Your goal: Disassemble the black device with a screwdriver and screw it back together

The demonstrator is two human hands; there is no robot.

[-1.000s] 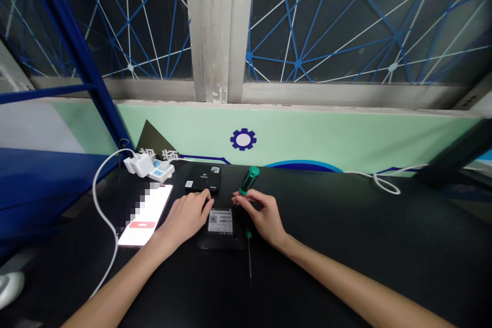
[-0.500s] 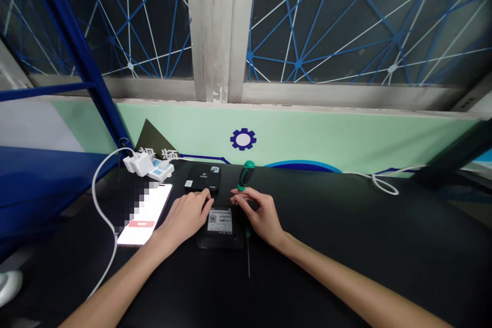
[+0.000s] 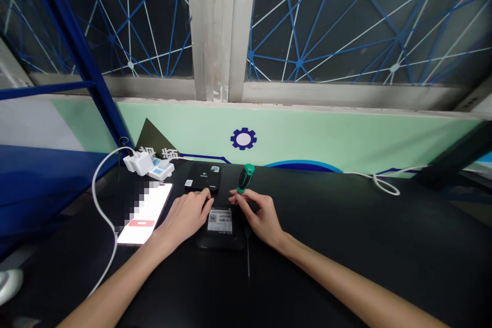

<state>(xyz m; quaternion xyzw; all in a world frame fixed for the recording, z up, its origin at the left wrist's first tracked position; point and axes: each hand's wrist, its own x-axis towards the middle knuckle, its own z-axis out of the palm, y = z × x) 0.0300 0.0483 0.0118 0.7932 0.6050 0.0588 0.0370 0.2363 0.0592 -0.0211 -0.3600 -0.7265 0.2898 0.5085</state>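
A flat black device box (image 3: 220, 242) with a white printed label (image 3: 220, 221) lies on the dark table. My left hand (image 3: 191, 211) grips its far left corner, thumb and fingers bent around the edge. Between the pinched fingertips of my right hand (image 3: 261, 212) is a screwdriver with a green and black handle (image 3: 246, 178). It stands nearly upright, leaning a little to the right, over the box's far right corner. Its tip is hidden behind my fingers. A second thin metal shaft (image 3: 248, 259) with a green end lies beside the box's right side.
Another black box (image 3: 203, 177) sits just behind my left hand. To the left are a phone (image 3: 144, 215) with a lit screen, a white power strip (image 3: 160, 169) with a plugged-in charger (image 3: 140, 163), and a white cable (image 3: 100, 205). A wall stands behind the table.
The screwdriver handle has tipped slightly further right and sits a little lower. My right fingers have shifted slightly on it. My left hand and the box have stayed in place.
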